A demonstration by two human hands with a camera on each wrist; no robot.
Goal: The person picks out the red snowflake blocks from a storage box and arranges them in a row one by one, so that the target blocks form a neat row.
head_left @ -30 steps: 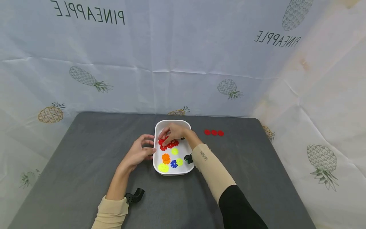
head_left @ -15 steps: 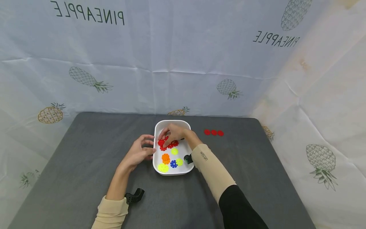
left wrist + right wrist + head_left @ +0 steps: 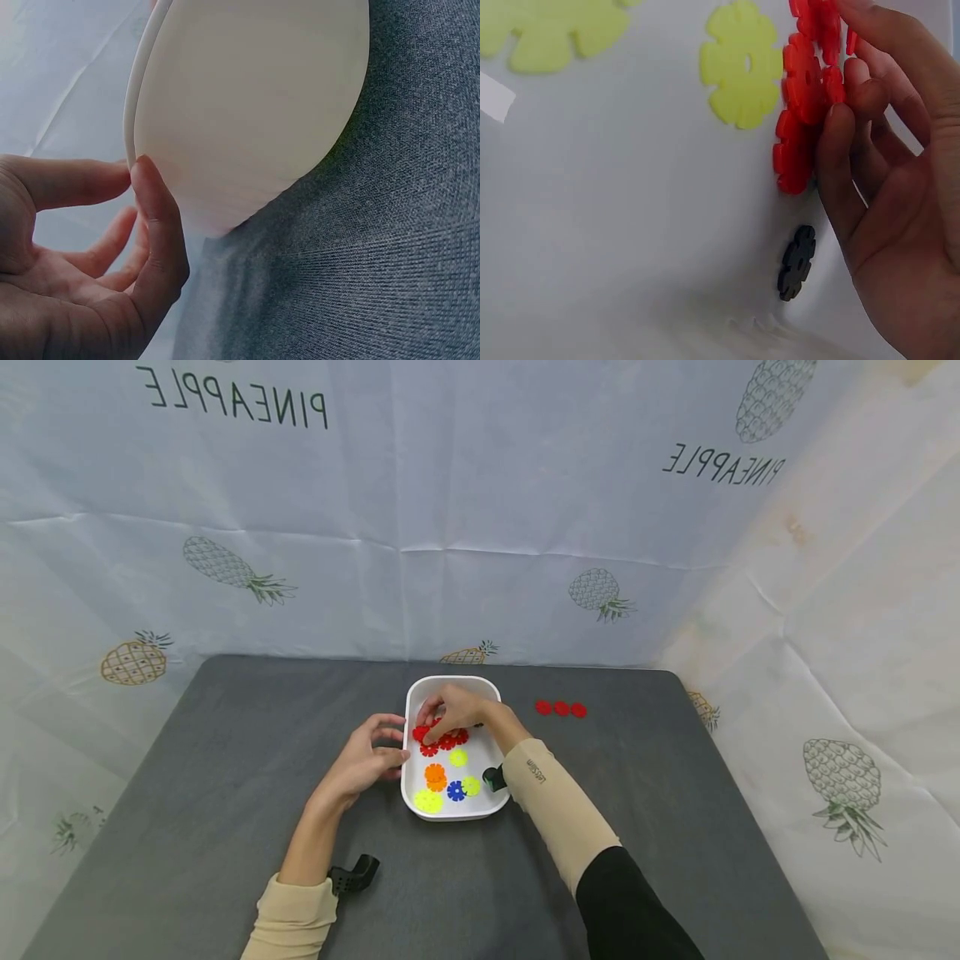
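A white tray (image 3: 491,800) stands on the dark table with several flat, notched plastic discs in it. My left hand (image 3: 362,760) pinches the tray's left rim between thumb and finger, as the left wrist view (image 3: 112,300) also shows. Inside the tray, my right hand (image 3: 456,706) has its fingers curled about a cluster of red notched discs (image 3: 448,742). In the right wrist view, a red disc (image 3: 829,30) sits between its fingertips, and other red discs (image 3: 793,154) lie against the fingers. The hand partly hides this cluster.
Yellow discs (image 3: 428,801), orange discs (image 3: 435,777) and a blue disc (image 3: 455,791) lie in the tray's near half. A black disc (image 3: 798,262) lies below the right hand. Three red discs (image 3: 561,707) form a row on the table, right of the tray.
The right hand's fingers shift slightly among the red discs, and the leftmost red disc moves a little to the left. My left hand stays at the rim.
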